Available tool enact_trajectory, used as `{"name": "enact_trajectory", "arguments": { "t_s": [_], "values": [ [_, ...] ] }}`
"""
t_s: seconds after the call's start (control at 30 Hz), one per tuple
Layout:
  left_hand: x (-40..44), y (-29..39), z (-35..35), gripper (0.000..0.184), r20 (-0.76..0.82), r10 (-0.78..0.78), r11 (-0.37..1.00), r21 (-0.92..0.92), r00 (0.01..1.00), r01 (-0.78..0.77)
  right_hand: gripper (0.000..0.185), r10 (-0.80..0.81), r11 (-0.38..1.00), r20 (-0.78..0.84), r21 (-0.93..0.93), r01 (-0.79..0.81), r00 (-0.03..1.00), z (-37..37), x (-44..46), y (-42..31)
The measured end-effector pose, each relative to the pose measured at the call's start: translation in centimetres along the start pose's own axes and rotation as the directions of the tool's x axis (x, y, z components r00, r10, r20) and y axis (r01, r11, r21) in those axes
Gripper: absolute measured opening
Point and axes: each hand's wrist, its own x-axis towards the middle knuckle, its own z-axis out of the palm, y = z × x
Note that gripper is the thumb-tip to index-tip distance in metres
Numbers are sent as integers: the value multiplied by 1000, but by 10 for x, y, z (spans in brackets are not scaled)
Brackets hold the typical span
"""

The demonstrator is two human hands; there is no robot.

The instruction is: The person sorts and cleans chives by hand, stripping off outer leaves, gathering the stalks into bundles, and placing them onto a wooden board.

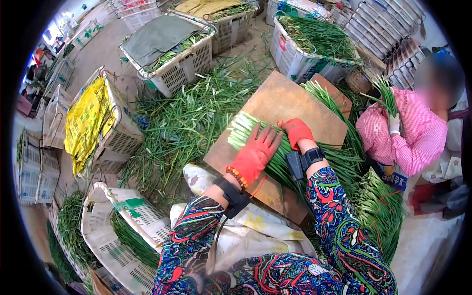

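Observation:
A bunch of long green stalks with pale cut ends, which look like garlic chives (241,129), lies across a worn wooden board (282,96). My left hand (256,151), in a red glove, rests on the bunch with its fingers stretched over the stalks. Just to its right, my right hand (298,132), also red-gloved, is closed with curled fingers over the bunch; what it grips is hidden. A thin red string (258,188) shows below my left hand. The leafy ends run off to the right beneath my right forearm.
Tied bundles of stalks (378,211) lie to the right. A person in a pink checked top (418,128) sits there holding a handful of stalks (387,96). Loose leaves (191,113) cover the floor. Crates surround the board, one with yellow sacking (91,123), one with grey cloth (164,39).

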Motion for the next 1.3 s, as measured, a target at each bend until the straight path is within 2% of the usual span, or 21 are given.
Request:
{"name": "enact_trajectory", "arguments": {
  "t_s": [0.07, 0.2, 0.3, 0.37, 0.43, 0.5, 0.53, 0.57, 0.6, 0.67, 0.77, 0.83, 0.87, 0.93, 1.0, 1.1, 1.13, 1.3],
  "values": [
    [-1, -1, 0, 55, -8, -5, 1000, -4, 1000, 5, 47, -3, 992, 20, -124, 5, 1000, 0, 3, -7],
    [3, 0, -2, 52, 44, -19, 1000, 22, 999, 18, 45, -188, 982, -31, -4, 188, 982, -14, -14, -14],
    [9, 5, 3, 51, 76, -83, 994, 80, 994, 77, 51, -244, 958, -20, -164, 237, 970, -39, -45, -44],
    [11, 10, 5, 45, 78, -133, 981, 152, 988, 120, 52, -249, 922, 28, -298, 246, 968, -33, -39, -52],
    [3, 19, 4, 48, 150, -180, 970, 191, 972, 150, 43, -166, 947, 33, -273, 169, 986, -25, -61, -54],
    [-9, 20, 16, 50, 84, -194, 964, 203, 977, 174, 38, -161, 985, -247, -95, 142, 955, -2, -66, -48],
    [-10, 21, 15, 51, 43, -194, 963, 196, 980, 182, 29, -145, 989, -395, -20, 149, 907, 11, -72, -45],
    [-13, 23, 14, 52, 3, -196, 963, 188, 981, 192, 27, -166, 982, -437, 6, 187, 884, 17, -73, -41],
    [-15, 22, 13, 60, 39, -190, 977, 109, 981, 185, 26, -183, 974, -480, 30, 225, 858, 22, -73, -37],
    [-12, 16, -7, 58, 35, -97, 993, -62, 995, 99, 20, -226, 942, -549, 88, 325, 805, 25, -71, -31],
    [-6, -6, -45, 61, 75, 82, 961, -270, 994, -59, 20, -178, 933, -481, 196, 303, 858, 22, -69, -27],
    [-6, -16, -80, 60, 107, 194, 928, -343, 975, -147, 20, -185, 942, -493, 157, 296, 850, 21, -69, -29],
    [-15, -19, -84, 52, 226, 269, 928, -320, 936, -189, 20, -180, 948, -501, 141, 285, 847, 22, -70, -29],
    [-53, -9, -62, 46, 211, 495, 858, -272, 843, -436, 24, -193, 943, -485, 147, 297, 853, 23, -68, -25],
    [-91, 6, -27, 48, 299, 496, 841, -398, 815, -366, 25, -205, 937, -480, 155, 312, 853, 24, -67, -27],
    [-102, 17, -18, 50, 326, 394, 884, -389, 859, -258, 26, -192, 938, -492, 162, 306, 849, 21, -68, -26],
    [-100, 17, -19, 40, 311, 362, 882, -418, 879, -216, 26, -187, 938, -495, 167, 303, 849, 21, -68, -26],
    [-108, 8, -17, 22, 303, 297, 897, -414, 905, -155, 27, -203, 923, -500, 191, 335, 842, 22, -69, -27]
  ]
}}
